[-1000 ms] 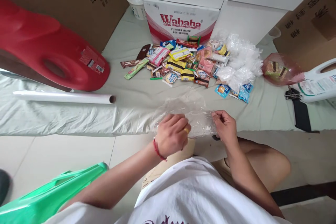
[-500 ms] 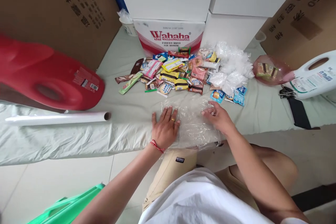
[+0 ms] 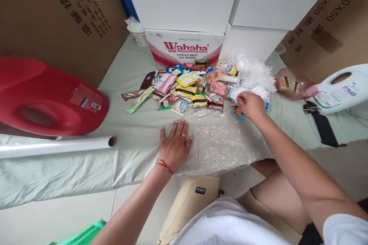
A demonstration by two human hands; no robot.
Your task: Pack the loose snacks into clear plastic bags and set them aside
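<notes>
Right fingers (image 3: 244, 96): curled inward, unclear whether pinching anything
Blue packet (image 3: 267, 106): only partly showing past the right hand (image 3: 254, 108)
Clear plastic (image 3: 220, 143): partly covered by the left hand (image 3: 174, 144)
Snacks (image 3: 184, 91): small print unreadable
Red jug (image 3: 51, 101): cut off at left
White roll (image 3: 66, 145): likewise cut off
Green bag (image 3: 83, 235): mostly below the bottom edge
White bottle (image 3: 337, 91): cropped at right

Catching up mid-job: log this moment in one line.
left hand: palm-down, left edge of clear plastic sheet | right hand: near blue packet, hold unclear | snack pile: beyond sheet
</notes>
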